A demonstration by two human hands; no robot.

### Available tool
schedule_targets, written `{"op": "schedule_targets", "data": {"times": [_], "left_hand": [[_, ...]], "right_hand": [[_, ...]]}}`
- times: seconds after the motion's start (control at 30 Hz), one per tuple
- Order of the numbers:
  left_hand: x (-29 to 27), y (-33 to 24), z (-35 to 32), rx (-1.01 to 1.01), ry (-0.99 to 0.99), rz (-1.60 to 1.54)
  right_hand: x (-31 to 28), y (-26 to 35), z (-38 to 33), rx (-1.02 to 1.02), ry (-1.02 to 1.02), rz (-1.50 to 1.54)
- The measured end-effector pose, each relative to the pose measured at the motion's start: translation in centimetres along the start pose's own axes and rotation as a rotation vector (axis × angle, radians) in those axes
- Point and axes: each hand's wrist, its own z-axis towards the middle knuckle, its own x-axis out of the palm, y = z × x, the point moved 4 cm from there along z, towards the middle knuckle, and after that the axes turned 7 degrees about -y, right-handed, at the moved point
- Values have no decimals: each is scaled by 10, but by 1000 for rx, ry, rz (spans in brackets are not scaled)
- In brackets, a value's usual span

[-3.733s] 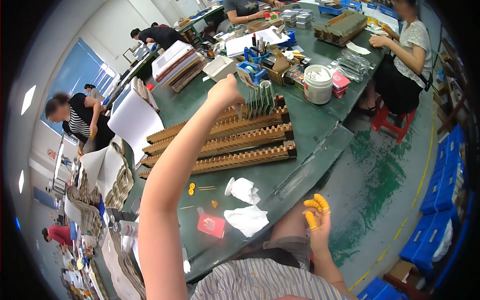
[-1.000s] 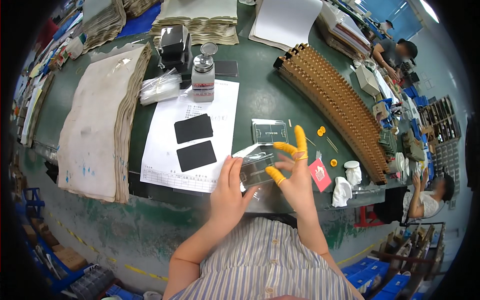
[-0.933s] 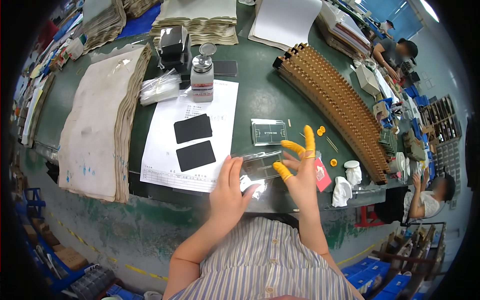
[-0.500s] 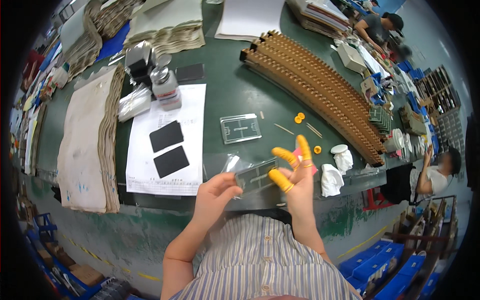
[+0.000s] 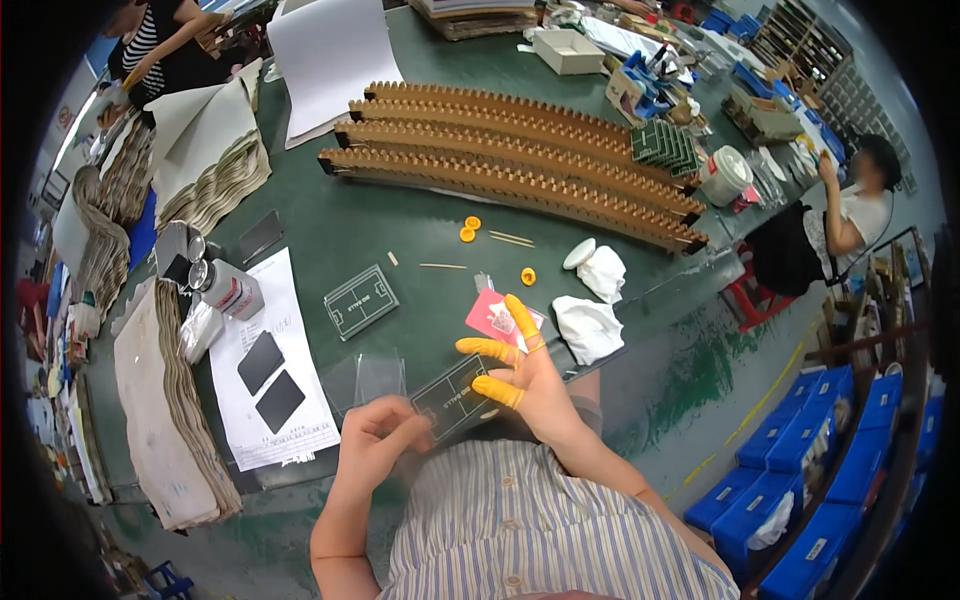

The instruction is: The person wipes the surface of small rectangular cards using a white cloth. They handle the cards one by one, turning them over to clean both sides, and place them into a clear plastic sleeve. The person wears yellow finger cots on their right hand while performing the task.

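My left hand (image 5: 385, 440) is closed on the lower left corner of a clear plastic panel (image 5: 446, 402) printed with white lines and lettering. At the panel's other end, my right hand (image 5: 535, 385) grips it; yellow finger cots cover its thumb and two fingers. The panel is tilted above the table's front edge. Close behind my right hand lies a pink card (image 5: 486, 318). A clear plastic bag (image 5: 378, 376) rests beyond my left hand. Another clear printed panel (image 5: 361, 302) lies flat farther back on the green table (image 5: 420, 320).
Brown slotted racks (image 5: 480, 170) cross the back, with several panels (image 5: 664, 146) upright at their right end. White cloths (image 5: 588, 330), loose finger cots (image 5: 528, 276) and wooden sticks (image 5: 443, 266) lie to the right. A bottle (image 5: 232, 290) and black pads (image 5: 280, 401) are on the left.
The whole view has turned to the right, so the table things appear shifted left. The panel stays in both hands, tilted more steeply, and its print now shows more clearly.
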Motion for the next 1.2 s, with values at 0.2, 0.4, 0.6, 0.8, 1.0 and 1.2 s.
{"op": "schedule_targets", "data": {"times": [0.2, 0.4, 0.6, 0.8, 1.0, 1.2], "left_hand": [[24, -10, -5, -70, 82, -169], [31, -32, -16, -10, -10, -66], [-5, -44, -10, 174, -233, 280], [-46, -13, 8, 401, -518, 1189], [0, -13, -8, 524, -553, 843], [63, 21, -15, -175, -86, -326]], "right_hand": [[-21, -2, -12, 17, -26, 142], [-36, -3, -16, -18, -51, 129], [-52, 13, -25, -253, -245, -22], [-49, 23, -26, -269, -228, -61], [-43, 21, -36, -238, -227, -101], [-28, 9, -39, -130, -132, -98]]}}
